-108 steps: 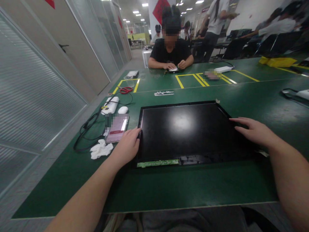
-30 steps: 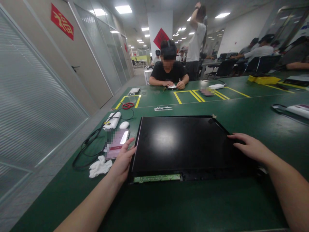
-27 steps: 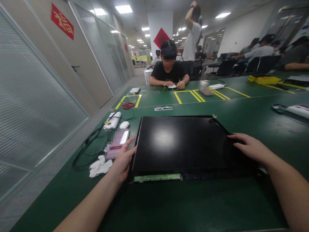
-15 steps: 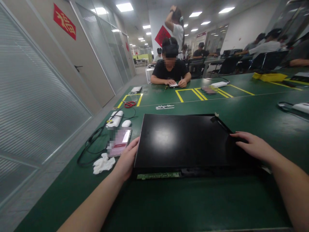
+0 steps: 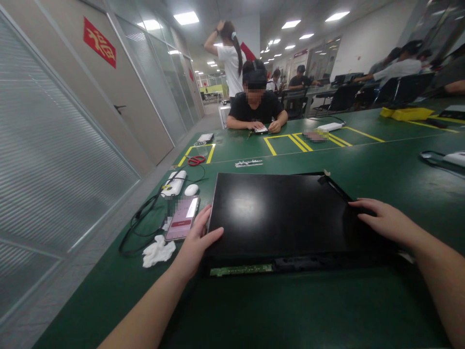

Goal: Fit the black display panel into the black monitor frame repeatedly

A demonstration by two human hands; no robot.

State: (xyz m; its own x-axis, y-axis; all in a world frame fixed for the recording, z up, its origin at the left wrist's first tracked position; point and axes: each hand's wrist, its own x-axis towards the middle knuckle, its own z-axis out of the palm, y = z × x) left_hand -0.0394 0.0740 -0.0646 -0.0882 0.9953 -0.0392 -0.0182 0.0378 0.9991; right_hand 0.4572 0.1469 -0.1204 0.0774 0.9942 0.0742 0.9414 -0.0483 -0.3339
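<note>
Black screen (image 5: 271,213): inside the worktop's (image 5: 112,281) left edge, my left hand (image 5: 198,242) is holding it; right hand (image 5: 388,220) is hiding its grip.

Phone (image 5: 183,218) left of screen panel (image 5: 272,213)

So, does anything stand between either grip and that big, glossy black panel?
Nothing visible at the left grip: it holds the flat, glossy black panel by its left edge, thumb on top. The raised rim of the thin black frame appears to lie between the right grip and the panel.
</note>
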